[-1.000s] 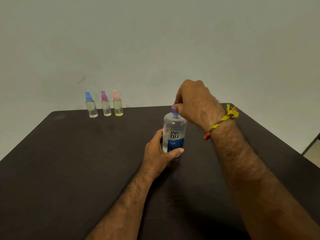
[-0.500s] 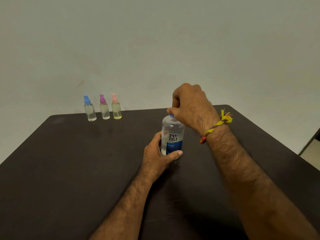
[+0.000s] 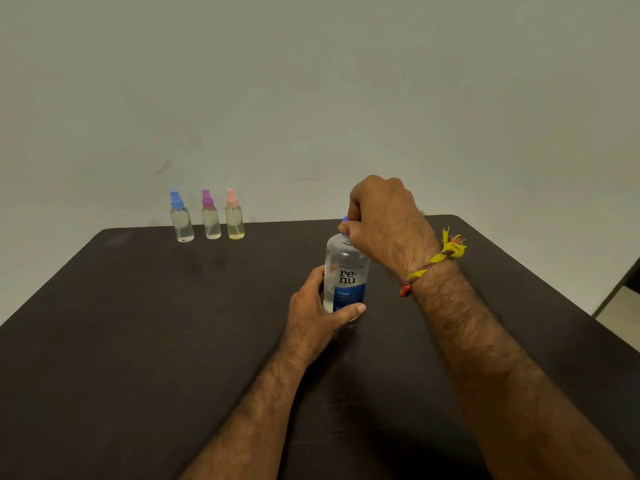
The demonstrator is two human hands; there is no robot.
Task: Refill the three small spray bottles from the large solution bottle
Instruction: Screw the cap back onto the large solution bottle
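Observation:
The large clear solution bottle [image 3: 346, 271] with a blue label stands upright mid-table. My left hand [image 3: 317, 311] grips its lower body, thumb across the label. My right hand [image 3: 384, 220] is curled over the top, fingers pinching the blue cap [image 3: 344, 220], which is mostly hidden. Three small spray bottles stand in a row at the far left edge: one with a blue top [image 3: 180, 218], one with a purple top [image 3: 210, 216], one with a pink top [image 3: 234, 215]. All three are capped and apart from my hands.
The dark brown table [image 3: 138, 341] ends at a plain wall behind the small bottles. Its right edge runs diagonally near my right forearm, with floor [image 3: 620, 317] beyond. A yellow thread band circles my right wrist.
The view has tilted slightly, so everything sits lower in frame. My right hand has shifted a little around the cap; my left hand's grip and the three small bottles are unchanged.

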